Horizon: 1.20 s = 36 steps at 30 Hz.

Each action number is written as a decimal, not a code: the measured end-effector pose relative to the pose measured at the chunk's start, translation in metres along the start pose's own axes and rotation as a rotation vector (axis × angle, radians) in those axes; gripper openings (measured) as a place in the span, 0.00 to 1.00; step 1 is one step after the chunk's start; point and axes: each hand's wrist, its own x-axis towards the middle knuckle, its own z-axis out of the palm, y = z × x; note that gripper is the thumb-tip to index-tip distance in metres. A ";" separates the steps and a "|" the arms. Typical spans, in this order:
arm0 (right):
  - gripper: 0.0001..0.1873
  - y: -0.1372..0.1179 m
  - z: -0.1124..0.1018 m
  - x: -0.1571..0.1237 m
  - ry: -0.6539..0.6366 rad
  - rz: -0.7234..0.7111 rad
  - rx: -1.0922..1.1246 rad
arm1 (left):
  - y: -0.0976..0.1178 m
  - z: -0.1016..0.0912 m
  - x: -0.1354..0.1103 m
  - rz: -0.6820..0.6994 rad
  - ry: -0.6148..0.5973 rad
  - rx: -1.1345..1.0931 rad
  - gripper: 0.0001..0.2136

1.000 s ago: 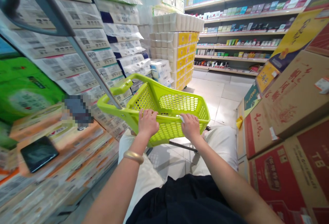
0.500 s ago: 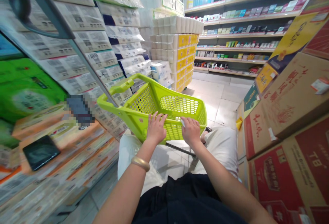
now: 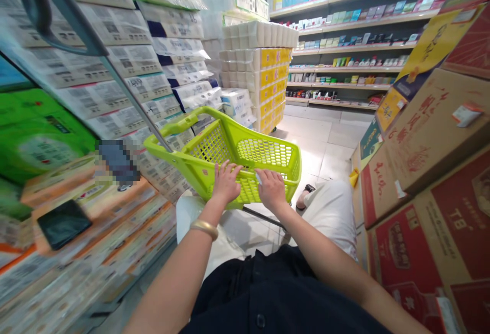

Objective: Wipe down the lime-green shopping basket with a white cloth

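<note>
A lime-green plastic shopping basket trolley (image 3: 199, 170) stands in front of me, tilted, between my knees. Its long metal pull handle (image 3: 128, 89) reaches up to the left. My left hand (image 3: 226, 185) grips the near rim, its fingers bent over the edge and somewhat apart. To the right of it, my right hand (image 3: 272, 189) is closed at the same rim with a small white tissue (image 3: 259, 175) pinched by its fingers. Most of the tissue is hidden by the hand. The part of the basket's inside that shows is latticed green plastic.
On the left, orange packs (image 3: 141, 198) bear a dark-screened phone (image 3: 64, 224) and a blurred-out item (image 3: 118, 162). Stacked tissue packs (image 3: 184, 71) rise behind. Cardboard cartons (image 3: 432, 135) line the right side. Stocked shelves (image 3: 344, 43) stand beyond the tiled floor (image 3: 314, 135).
Both hands have shifted slightly left, the right one more, carrying the white tissue along the rim. The basket also appears slightly further left, as the view has shifted a little.
</note>
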 end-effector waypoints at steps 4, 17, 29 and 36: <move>0.23 0.031 -0.012 -0.018 0.005 0.073 -0.042 | -0.003 -0.003 0.002 0.000 -0.021 0.006 0.28; 0.23 0.006 -0.001 -0.013 0.026 0.024 -0.060 | -0.020 0.009 0.006 -0.003 0.034 -0.060 0.26; 0.19 -0.024 0.013 0.007 0.028 -0.013 -0.062 | -0.006 0.012 0.002 -0.008 0.071 -0.074 0.26; 0.22 0.012 0.001 -0.014 0.075 -0.036 -0.093 | -0.006 0.012 -0.001 0.013 0.074 -0.081 0.27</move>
